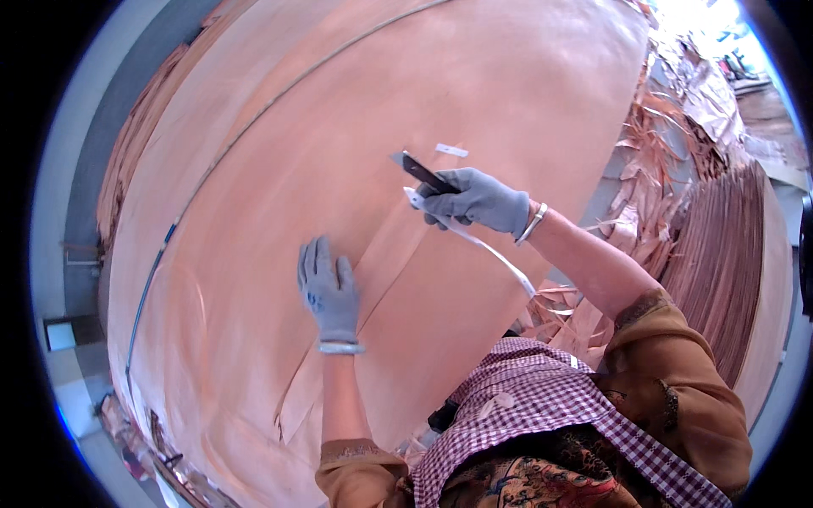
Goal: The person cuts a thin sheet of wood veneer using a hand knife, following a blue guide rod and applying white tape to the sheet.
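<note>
A large pale pinkish wood veneer sheet fills the middle. My left hand, in a grey glove, lies flat on it with fingers stretched out, beside a narrow strip of veneer running diagonally toward the lower left. My right hand, also gloved, grips a black knife with its blade pointing up-left. A long white tape hangs from the same hand and trails down to the right. A short white tape piece sticks to the sheet just above the knife.
A long thin rod or cord curves across the sheet's left side. To the right lie heaps of torn veneer scraps and a thick stack of veneer sheets. Grey floor shows past the sheet's left edge.
</note>
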Demonstrator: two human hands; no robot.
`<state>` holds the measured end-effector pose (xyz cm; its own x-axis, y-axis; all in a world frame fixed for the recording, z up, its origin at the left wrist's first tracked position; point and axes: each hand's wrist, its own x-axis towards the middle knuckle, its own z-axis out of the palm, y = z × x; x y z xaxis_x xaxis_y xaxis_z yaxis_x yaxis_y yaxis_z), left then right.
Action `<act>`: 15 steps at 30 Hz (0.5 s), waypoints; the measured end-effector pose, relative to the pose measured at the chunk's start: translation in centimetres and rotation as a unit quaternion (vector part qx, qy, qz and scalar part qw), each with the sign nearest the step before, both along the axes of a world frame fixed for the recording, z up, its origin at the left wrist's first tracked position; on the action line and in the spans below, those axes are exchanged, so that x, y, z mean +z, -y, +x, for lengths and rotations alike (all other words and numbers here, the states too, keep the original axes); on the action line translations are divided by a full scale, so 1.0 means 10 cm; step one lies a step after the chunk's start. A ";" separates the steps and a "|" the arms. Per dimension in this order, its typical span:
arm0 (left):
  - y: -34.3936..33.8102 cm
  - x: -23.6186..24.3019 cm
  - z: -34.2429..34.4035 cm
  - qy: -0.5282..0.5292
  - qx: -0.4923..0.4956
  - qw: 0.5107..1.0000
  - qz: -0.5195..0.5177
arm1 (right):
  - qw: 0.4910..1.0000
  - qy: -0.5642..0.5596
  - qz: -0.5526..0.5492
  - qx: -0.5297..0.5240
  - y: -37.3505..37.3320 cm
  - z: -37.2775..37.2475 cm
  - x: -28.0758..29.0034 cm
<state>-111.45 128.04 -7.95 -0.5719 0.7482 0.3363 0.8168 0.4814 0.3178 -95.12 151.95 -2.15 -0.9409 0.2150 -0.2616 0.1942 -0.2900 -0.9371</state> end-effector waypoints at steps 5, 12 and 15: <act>0.56 -0.16 0.05 0.002 0.011 1.000 -0.015 | 0.984 0.113 0.075 0.116 0.43 -0.44 -0.02; 0.06 -0.02 0.33 -0.029 -0.077 0.997 0.012 | 0.953 0.197 0.214 0.085 0.49 -0.51 -0.26; 0.08 -0.04 0.31 -0.026 -0.016 0.998 0.046 | 0.954 0.197 0.211 0.078 0.46 -0.47 -0.30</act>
<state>-108.36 127.27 -8.30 -0.5290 0.7298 0.4330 0.8473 0.4263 0.3167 -99.83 147.33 -5.15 -0.8164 0.2456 -0.5227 0.5658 0.1585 -0.8092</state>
